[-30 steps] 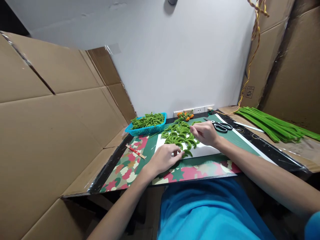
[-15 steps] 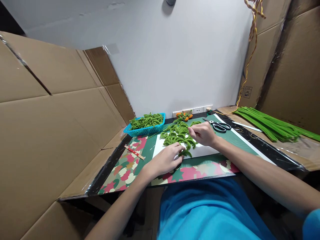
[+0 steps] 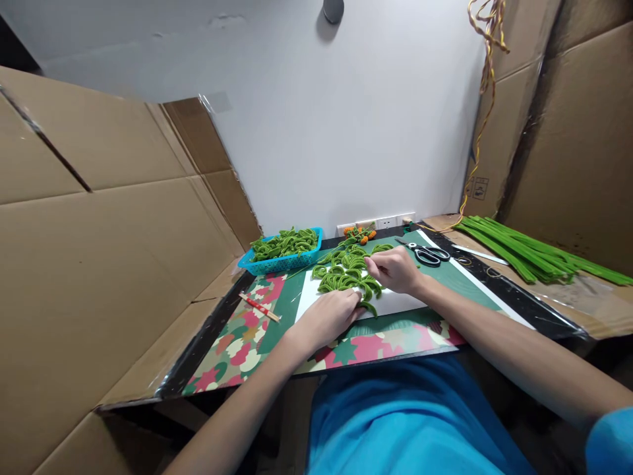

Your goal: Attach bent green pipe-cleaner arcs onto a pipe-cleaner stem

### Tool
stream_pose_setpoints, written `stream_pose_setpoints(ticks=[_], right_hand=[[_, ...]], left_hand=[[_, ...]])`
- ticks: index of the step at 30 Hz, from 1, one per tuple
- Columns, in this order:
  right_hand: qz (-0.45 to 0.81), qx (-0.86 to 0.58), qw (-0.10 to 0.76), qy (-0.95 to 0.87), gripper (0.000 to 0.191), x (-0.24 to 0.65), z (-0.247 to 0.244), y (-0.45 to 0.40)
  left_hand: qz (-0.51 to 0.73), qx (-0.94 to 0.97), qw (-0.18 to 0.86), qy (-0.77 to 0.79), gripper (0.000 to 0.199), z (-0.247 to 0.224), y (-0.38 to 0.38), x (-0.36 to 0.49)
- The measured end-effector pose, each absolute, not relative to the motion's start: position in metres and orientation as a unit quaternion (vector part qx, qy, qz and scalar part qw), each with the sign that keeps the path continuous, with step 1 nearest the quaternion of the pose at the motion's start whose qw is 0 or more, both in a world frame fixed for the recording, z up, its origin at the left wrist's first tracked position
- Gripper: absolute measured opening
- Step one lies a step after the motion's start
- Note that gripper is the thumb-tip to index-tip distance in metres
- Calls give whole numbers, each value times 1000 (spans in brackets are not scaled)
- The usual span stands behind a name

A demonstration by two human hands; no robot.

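- Our left hand [image 3: 333,315] touches the curved green strip [image 3: 370,308] by the white sheet's [image 3: 403,302] near edge; we can't tell its pinch.
- The strip's long axis runs rightward, bending toward us.
- Our right hand [image 3: 395,269] curls shut, open sheet nearer us.

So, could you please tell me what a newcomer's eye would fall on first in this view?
Probably the vivid green: curled green pieces spread over the white sheet by the left hand and right hand, and long green strips fanned out at the far right. Next might come the bright blue basket at the back left, heaped with more green pieces, then the small orange clusters near the wall sockets.
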State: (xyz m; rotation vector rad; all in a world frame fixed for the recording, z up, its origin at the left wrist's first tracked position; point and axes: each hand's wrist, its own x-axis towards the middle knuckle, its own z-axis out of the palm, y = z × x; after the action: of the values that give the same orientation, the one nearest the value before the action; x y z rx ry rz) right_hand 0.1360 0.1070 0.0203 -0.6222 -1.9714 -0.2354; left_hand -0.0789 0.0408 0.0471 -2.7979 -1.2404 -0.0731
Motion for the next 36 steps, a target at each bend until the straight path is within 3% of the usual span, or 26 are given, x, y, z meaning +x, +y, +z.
stream_pose_setpoints(ticks=[10, 16, 22, 27, 36], right_hand=[[-83, -286, 485, -822, 53, 138, 18, 115], [-73, -310, 486, -814, 55, 140, 17, 118], [-69, -331, 484, -807, 56, 144, 15, 123], [-74, -434, 475, -762, 57, 167, 15, 141], [-85, -686, 425, -584, 52, 225, 19, 159]], left_hand=[[-58, -921, 20, -384, 37, 66, 51, -87], [-125, -922, -26, -366, 55, 88, 95, -92], [-152, -867, 106, -462, 40, 97, 146, -112], [-193, -775, 209, -564, 36, 89, 162, -140], [-207, -732, 232, -607, 40, 73, 177, -168]])
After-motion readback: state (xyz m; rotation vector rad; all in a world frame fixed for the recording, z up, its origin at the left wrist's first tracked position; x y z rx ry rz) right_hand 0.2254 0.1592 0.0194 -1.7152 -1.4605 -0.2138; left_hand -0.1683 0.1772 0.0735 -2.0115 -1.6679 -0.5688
